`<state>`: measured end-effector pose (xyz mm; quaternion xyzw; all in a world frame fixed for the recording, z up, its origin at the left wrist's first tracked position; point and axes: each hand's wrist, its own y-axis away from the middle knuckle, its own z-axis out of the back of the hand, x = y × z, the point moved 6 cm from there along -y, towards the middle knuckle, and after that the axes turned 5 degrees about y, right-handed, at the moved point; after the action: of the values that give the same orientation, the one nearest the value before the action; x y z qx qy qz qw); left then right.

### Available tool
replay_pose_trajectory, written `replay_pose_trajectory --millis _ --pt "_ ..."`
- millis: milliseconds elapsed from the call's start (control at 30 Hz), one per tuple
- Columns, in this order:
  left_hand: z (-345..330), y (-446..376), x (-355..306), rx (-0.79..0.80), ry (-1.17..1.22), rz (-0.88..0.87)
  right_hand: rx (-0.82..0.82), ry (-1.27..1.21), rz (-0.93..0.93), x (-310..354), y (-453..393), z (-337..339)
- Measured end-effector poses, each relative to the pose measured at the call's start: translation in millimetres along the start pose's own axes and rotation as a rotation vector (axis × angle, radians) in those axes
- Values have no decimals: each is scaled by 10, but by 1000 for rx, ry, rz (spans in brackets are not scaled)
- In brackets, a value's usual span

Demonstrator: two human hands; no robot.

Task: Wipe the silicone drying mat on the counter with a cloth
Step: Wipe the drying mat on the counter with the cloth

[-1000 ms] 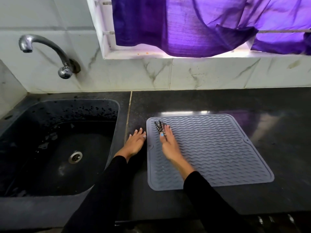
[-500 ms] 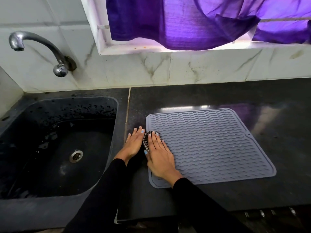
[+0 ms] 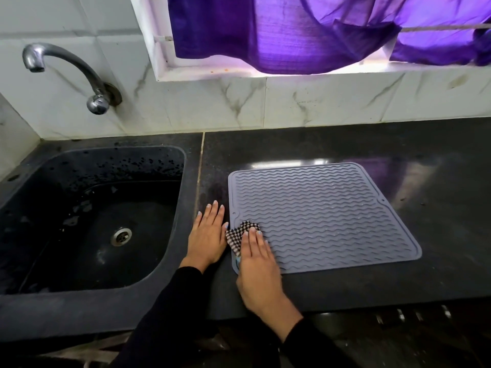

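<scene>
Right hand [image 3: 256,264] presses flat-fingered a small black-and-white checked cloth [image 3: 239,236] on the grey ribbed silicone drying mat [image 3: 332,216]'s near-left corner; droplets apparently remain elsewhere, wiping mostly undone.

A: Over at nine o'clock, a black sink [image 3: 170,160], its back wall beaded with droplets, a steel drain [image 3: 121,236] in its floor.

B: And up at ten o'clock, a curved chrome tap [image 3: 66,67] juts from the white marbled wall tiles [image 3: 332,102].

A: Twelve o'clock, a purple curtain [image 3: 279,35] sags over a white window ledge [image 3: 318,71].

B: A pale seam [image 3: 199,166] runs down the dark desk [image 3: 438,208], just right of the sink.
</scene>
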<state>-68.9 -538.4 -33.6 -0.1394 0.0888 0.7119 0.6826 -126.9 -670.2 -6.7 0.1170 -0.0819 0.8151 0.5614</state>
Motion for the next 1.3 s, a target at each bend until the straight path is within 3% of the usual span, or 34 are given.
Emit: replay_pose_trajectory --millis 167,333,433,533,600,700,900,1000,1067,1133,1200,1300 --pt "18 -2 -19 -24 -16 8 -25 149 3 28 3 -120" --pt "10 15 -22 -24 -12 19 -84 140 103 -38 -35 -35" --pt "7 19 -34 -9 -32 38 -69 -68 125 -166 -102 161" --pt "4 46 -42 -9 -21 70 105 -541 -123 -429 -221 360" --pt "1 86 -53 -17 -12 82 101 -670 -192 -526 -239 526" --pt "-7 133 -75 -18 -1 97 81 -278 -56 -402 -112 627" --pt "16 158 -102 -53 -14 112 141 144 131 -39 170 137" --pt "25 168 -118 -59 -9 121 24 181 84 -34 156 160" --pt "26 166 -121 -65 -9 126 37 229 135 -6 133 143" --pt "23 172 -119 -65 -13 129 165 262 173 16 132 75" --pt "22 182 -118 -58 -11 136 159 271 206 17 68 146" --pt "31 187 -123 -52 6 138 211 -79 111 -189 -129 305"
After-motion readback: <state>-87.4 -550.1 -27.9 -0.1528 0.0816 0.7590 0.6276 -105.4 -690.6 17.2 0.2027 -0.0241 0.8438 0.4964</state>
